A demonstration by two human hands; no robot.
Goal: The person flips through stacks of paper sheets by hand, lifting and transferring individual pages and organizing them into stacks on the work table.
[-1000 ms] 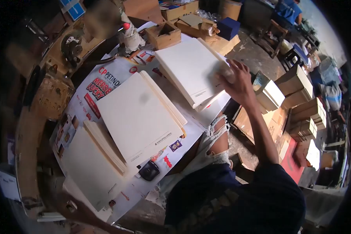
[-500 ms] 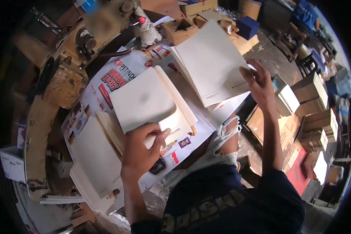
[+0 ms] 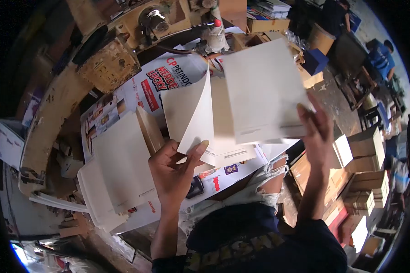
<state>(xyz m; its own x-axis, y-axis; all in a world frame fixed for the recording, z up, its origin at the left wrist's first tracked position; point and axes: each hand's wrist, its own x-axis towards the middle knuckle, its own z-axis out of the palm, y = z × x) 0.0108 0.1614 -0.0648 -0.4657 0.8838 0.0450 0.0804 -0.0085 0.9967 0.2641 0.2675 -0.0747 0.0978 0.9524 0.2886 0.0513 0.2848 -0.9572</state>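
Note:
My left hand [image 3: 175, 170] pinches the lower corner of a cream paper sheet [image 3: 198, 120], which bends upward into a point. Beneath it is the middle paper stack [image 3: 234, 156], with small print along its lower edge. My right hand [image 3: 318, 132], a little blurred, grips the right edge of another cream sheet [image 3: 265, 91]. That one is raised and covers the right part of the middle stack; whether it is one sheet or several, I cannot tell. Left of my left hand lies another pile of cream sheets [image 3: 120, 157].
A printed banner [image 3: 157, 107] covers the work surface, with a dark object [image 3: 196, 187] near my left wrist. Worn machinery [image 3: 109, 63] stands at the back left. Paper blocks [image 3: 366, 184] and cardboard [image 3: 307, 175] are at the right. Two other people, one in a blue shirt [image 3: 381, 59], are farther back.
My left hand has lifted a sheet's corner off the middle stack, curling it up. The right hand's sheet has swung over that stack. The whole view has shifted.

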